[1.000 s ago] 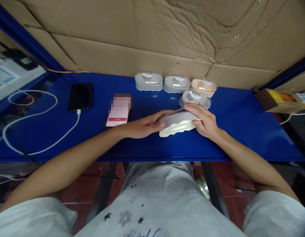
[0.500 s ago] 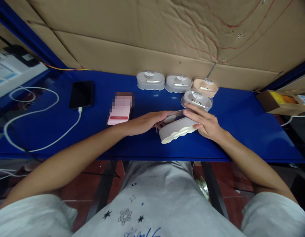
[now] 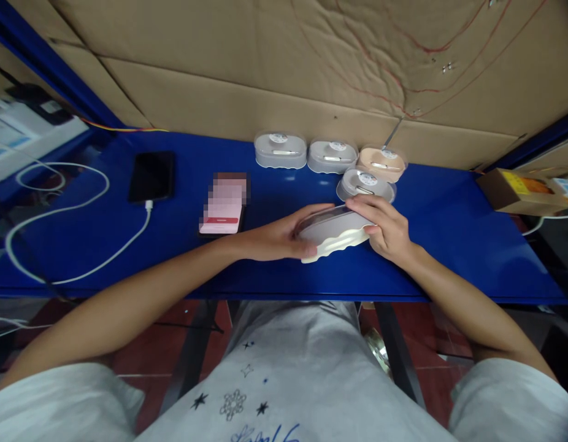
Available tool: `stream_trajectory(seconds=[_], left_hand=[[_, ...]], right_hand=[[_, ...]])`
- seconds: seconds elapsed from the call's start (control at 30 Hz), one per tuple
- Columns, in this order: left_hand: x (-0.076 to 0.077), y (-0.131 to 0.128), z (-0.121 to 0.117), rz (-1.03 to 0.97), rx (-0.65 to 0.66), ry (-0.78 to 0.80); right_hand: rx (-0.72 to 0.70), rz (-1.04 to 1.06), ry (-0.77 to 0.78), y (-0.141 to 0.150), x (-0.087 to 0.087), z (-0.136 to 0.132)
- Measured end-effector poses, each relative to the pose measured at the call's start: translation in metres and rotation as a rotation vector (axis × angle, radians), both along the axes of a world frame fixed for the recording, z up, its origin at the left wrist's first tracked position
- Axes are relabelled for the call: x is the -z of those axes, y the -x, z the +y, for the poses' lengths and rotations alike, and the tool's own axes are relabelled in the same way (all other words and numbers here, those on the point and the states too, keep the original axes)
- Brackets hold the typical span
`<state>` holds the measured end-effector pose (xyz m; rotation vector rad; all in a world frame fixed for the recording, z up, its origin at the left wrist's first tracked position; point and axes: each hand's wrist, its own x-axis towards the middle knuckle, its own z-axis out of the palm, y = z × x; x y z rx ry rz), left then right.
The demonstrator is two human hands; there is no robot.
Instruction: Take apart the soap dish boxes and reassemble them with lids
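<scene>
Between both hands I hold an oval plastic box [image 3: 337,232] with a pale wavy-edged base and a clear lid, tilted above the blue table. My left hand [image 3: 286,238] grips its left end, thumb low on the base and fingers behind the lid. At the other end my right hand [image 3: 387,230] is closed on it, fingers over the lid and thumb under the base. Just behind my right fingers stands a similar grey box [image 3: 367,185] with a clear lid and a round sticker. What lies inside the held box is hard to make out.
Three more lidded boxes line the back: a grey box [image 3: 281,151], another grey box [image 3: 333,157] and a peach box [image 3: 382,164]. To the left lie a lit phone [image 3: 222,209] and a dark phone [image 3: 151,177] on a white cable [image 3: 107,258]. A cardboard box [image 3: 523,191] stands right.
My left hand has shifted its grip, bringing the thumb from the lid down onto the near side of the base. The clear lid now sits closer over the base.
</scene>
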<state>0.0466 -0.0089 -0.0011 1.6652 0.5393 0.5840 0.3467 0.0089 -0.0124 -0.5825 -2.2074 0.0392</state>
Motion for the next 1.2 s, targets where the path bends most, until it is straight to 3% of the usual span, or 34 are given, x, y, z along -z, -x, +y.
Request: stream_trajectory(seconds=[0.2, 0.37, 0.53, 0.77, 0.93, 1.1, 1.2], left_hand=[[-0.001, 0.002, -0.004, 0.122, -0.24, -0.366], [-0.001, 0.015, 0.009, 0.326, -0.283, -0.653], [-0.002, 0.02, 0.01, 0.352, -0.223, -0.654], [0.001, 0.025, 0.011, 0.485, -0.276, -0.746], [0.004, 0.031, 0.016, 0.561, -0.283, -0.855], [0.006, 0.028, 0.015, 0.585, -0.29, -0.907], [0.01, 0.022, 0.012, 0.57, -0.268, -0.967]], right_hand=[[0.012, -0.031, -0.026, -0.002, -0.004, 0.003], [-0.032, -0.195, 0.019, -0.002, 0.001, 0.01], [-0.027, -0.201, 0.007, 0.004, 0.007, 0.011], [-0.003, -0.34, 0.052, 0.006, 0.005, 0.012], [0.305, -0.419, 0.121, -0.019, -0.009, 0.033], [0.424, -0.494, 0.25, -0.051, -0.028, 0.046], [0.435, -0.469, 0.282, -0.049, -0.03, 0.04]])
